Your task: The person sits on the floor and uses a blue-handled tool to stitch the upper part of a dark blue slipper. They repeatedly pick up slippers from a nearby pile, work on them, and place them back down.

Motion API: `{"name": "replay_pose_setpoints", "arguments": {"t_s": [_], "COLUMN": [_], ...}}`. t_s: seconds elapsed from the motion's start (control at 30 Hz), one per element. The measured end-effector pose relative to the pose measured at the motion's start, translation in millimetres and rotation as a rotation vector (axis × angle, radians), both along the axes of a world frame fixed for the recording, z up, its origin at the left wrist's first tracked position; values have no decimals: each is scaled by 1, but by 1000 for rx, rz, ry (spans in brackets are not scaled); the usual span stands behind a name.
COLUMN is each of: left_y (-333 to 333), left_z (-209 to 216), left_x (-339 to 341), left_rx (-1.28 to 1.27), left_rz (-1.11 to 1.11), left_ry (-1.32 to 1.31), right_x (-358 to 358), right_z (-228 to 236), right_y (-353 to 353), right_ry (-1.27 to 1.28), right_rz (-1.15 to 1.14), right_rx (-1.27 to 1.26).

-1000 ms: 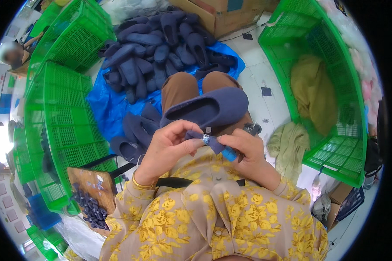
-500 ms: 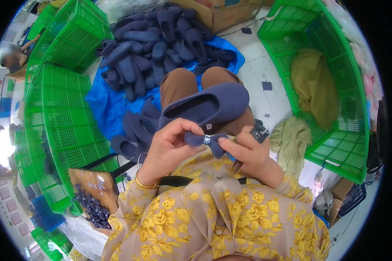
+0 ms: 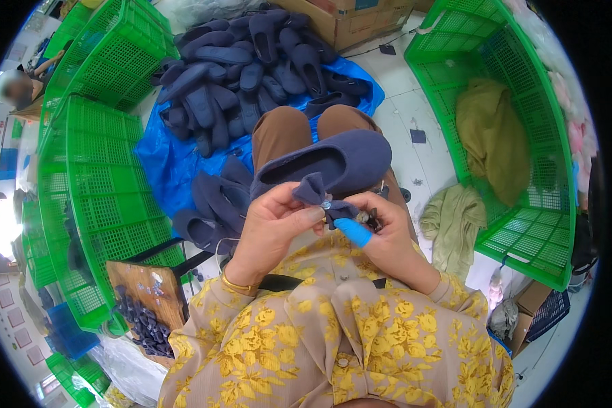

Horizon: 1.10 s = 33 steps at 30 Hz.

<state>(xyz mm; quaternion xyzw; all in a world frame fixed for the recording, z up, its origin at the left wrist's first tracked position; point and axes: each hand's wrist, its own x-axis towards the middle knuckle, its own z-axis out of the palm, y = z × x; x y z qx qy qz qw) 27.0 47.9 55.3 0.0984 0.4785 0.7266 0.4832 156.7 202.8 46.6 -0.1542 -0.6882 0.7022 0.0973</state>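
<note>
Over my lap, my left hand [image 3: 268,231] is closed, its thumb and fingers pinching one side of a navy fabric bow [image 3: 310,189] with a shiny pale-blue band at its middle. My right hand [image 3: 393,238], with a blue cover on the thumb, grips the bow's other loop. A small dark, partly metallic tool shows by the right fingers; its kind is hard to make out. Just beyond both hands, a navy slip-on shoe [image 3: 360,160] rests across my knees, its opening facing up.
A heap of navy shoes [image 3: 217,88] lies on a blue plastic sheet [image 3: 158,173] ahead. Green crates [image 3: 102,204] stand at left, another green crate [image 3: 557,224] at right with olive cloth [image 3: 493,129]. Several small bows [image 3: 139,319] lie on a wooden board [image 3: 132,275] at my left.
The bow has turned from lying level to standing tilted, one loop now upward. My right hand has rolled over, bringing its blue-covered thumb into sight.
</note>
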Motion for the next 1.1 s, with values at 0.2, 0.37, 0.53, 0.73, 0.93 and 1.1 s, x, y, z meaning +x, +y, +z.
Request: {"name": "replay_pose_setpoints", "arguments": {"t_s": [0.2,0.37,0.53,0.73,0.93,1.1], "left_y": [-5,-3,-1,-9,-3,-2], "left_z": [0,3,7,10,16,8], "left_x": [-5,-3,-5,-9,-3,3], "left_rx": [1,-49,-125,-173,-149,-84], "left_rz": [-5,-33,-62,-130,-245,-265], "left_ry": [-84,-88,4,238,97,-5], "right_x": [2,1,2,6,1,0], "right_z": [3,10,3,20,22,12], "right_y": [2,3,6,22,14,10], "right_ry": [-46,-97,-24,-8,1,86], "right_rz": [-17,37,88,156,218,153], "right_rx": [-192,-118,276,130,288,265]}}
